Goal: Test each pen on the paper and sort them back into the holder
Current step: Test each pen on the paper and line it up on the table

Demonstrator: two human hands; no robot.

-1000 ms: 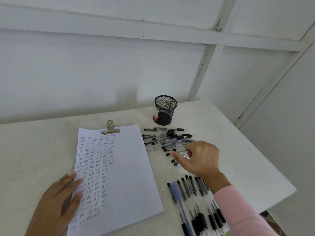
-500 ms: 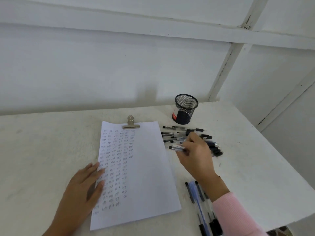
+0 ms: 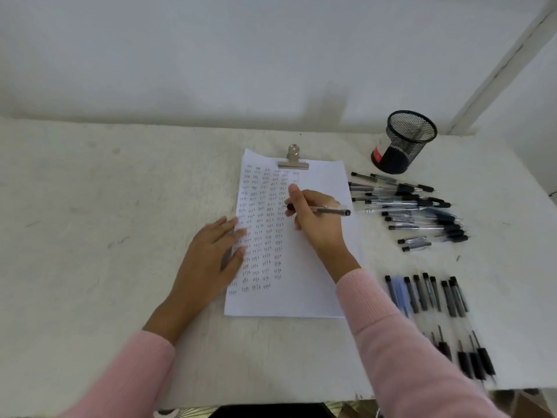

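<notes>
Head view, looking down at a white table (image 3: 90, 206) against a white wall. A sheet of paper (image 3: 304, 285) lies in the middle, held at its top edge by a metal clip (image 3: 294, 160). Columns of small test marks fill the left half of the paper; the right half is mostly blank.

The left hand (image 3: 211, 260) lies flat, fingers together, pressing the paper's left edge. The right hand (image 3: 316, 218) pinches a pen (image 3: 328, 210) between thumb and fingers over the upper middle of the paper, next to the last column of marks. The pen lies nearly level, one dark end pointing right. Whether its tip touches the paper cannot be told.

To the right of the paper is a loose pile of pens (image 3: 413, 206). Nearer the person, a neat row of pens (image 3: 428, 297) lies side by side, with more below it, blurred. A black mesh holder (image 3: 404, 143) stands at the far right, beyond the pile, and appears empty.

The step seems to be testing this pen. To do it well, keep the left hand pressing so that the sheet does not slide, tilt the tip down, and make a short mark in the blank area just right of the filled columns, where it can be read.

There is open room left of the paper. On the right, both groups of pens lie close to the paper's edge, and the table's right and near edges are close to the lower pens, so the sleeve (image 3: 407, 342) could sweep them off.
</notes>
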